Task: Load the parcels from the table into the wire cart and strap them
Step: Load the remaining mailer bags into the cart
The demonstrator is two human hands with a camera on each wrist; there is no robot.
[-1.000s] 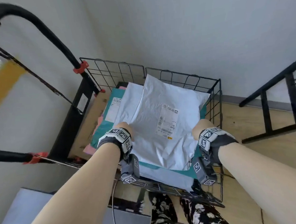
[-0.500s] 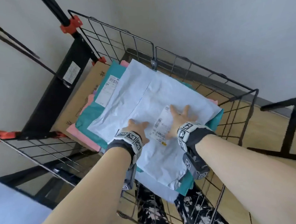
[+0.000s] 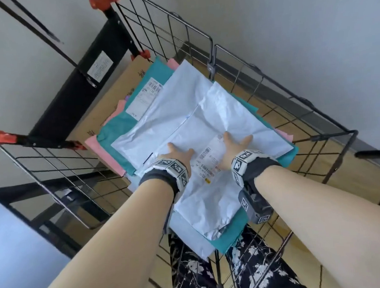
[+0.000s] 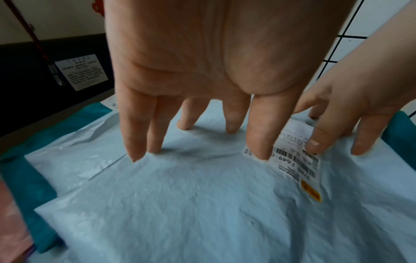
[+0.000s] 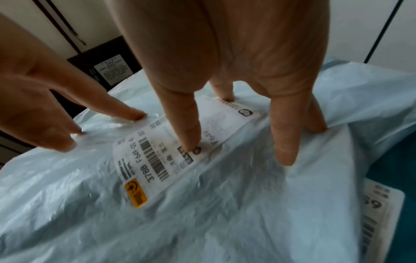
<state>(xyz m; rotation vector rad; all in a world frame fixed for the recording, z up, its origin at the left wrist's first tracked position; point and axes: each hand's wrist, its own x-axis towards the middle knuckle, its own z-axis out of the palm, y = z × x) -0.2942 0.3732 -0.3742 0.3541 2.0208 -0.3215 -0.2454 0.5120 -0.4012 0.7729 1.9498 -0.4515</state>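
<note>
A crumpled white poly parcel [image 3: 208, 129] with a shipping label [image 3: 208, 162] lies on top of the stack inside the black wire cart [image 3: 281, 87]. My left hand [image 3: 178, 154] and right hand [image 3: 234, 145] press down on it side by side with fingers spread and straight. The left wrist view has the left hand's fingertips [image 4: 155, 142] denting the white parcel [image 4: 202, 204]. In the right wrist view the right hand's fingertips [image 5: 189, 140] rest on the label [image 5: 157, 160]. Beneath lie another white parcel, a teal parcel [image 3: 158, 79], a pink one [image 3: 109, 155] and a flat cardboard box [image 3: 115, 99].
The cart's black handle frame [image 3: 80, 83] with red clips [image 3: 2, 138] and thin black cords rises at the left. A grey-blue table surface [image 3: 18, 254] sits at lower left. A black metal frame [image 3: 376, 154] stands at the right, over wooden floor and beside a white wall.
Both hands slid from the parcel's near corners onto its top and now press it flat. The parcel settled lower onto the stack, and the head view leaned in over the cart.
</note>
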